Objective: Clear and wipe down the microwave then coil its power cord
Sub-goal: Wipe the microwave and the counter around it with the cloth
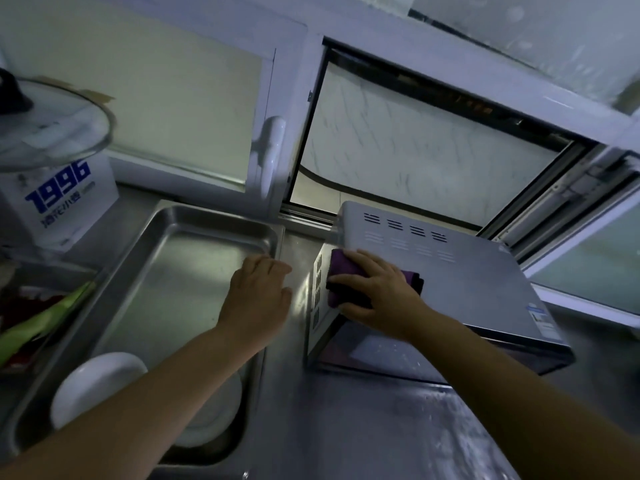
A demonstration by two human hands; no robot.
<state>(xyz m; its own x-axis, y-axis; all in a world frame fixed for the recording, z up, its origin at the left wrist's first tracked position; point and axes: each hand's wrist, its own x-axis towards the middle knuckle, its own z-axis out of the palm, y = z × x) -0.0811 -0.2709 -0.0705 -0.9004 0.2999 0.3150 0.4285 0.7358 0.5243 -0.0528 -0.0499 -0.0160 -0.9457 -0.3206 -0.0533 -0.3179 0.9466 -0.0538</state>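
The grey microwave (464, 271) stands on the steel counter under the open window, seen from above with its vent slots showing. A folded purple cloth (343, 271) lies on the left edge of its top. My right hand (377, 292) presses flat on this cloth with the fingers spread. My left hand (258, 299) hovers with relaxed fingers over the counter between the sink rim and the microwave's left side, holding nothing. The power cord is not in sight.
A steel tray (194, 268) sits in the sink to the left, with white dishes (97, 386) at its near end. A white box marked 1996 (59, 202) with a glass lid (52, 126) on top stands at the back left. Green vegetables (38, 327) lie far left.
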